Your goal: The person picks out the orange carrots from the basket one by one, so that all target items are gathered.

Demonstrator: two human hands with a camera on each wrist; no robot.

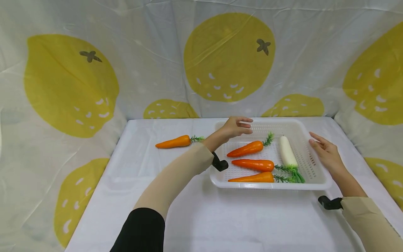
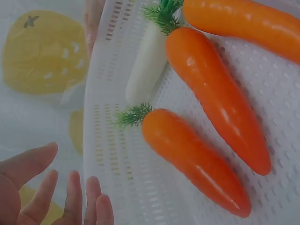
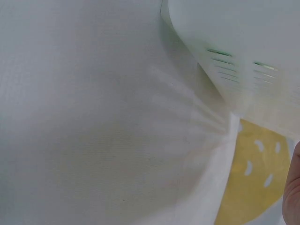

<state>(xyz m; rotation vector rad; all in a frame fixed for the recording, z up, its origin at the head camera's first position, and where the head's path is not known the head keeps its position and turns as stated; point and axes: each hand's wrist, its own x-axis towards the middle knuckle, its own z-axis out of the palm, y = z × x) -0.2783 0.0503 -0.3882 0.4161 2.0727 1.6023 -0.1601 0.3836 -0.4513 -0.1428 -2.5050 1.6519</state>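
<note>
A white plastic basket (image 1: 270, 186) holds three orange carrots and a white radish (image 1: 287, 151). The back carrot (image 1: 248, 149), middle carrot (image 1: 256, 164) and front carrot (image 1: 253, 177) lie crosswise, their green tops toward the radish. My left hand (image 1: 233, 128) is over the basket's back left corner, fingers spread loosely with nothing between them; in the left wrist view these fingers (image 2: 73, 199) appear beside the basket wall. At the right rim, my right hand (image 1: 325, 152) rests its extended fingertips against the basket's side. In the right wrist view only a bit of that hand (image 3: 292, 192) shows.
Another orange carrot (image 1: 174, 142) lies on the white-covered table (image 1: 252, 220), left of the basket and beyond my left forearm. Behind the table and along both sides hangs a pale curtain (image 1: 151, 52) printed with yellow lemons.
</note>
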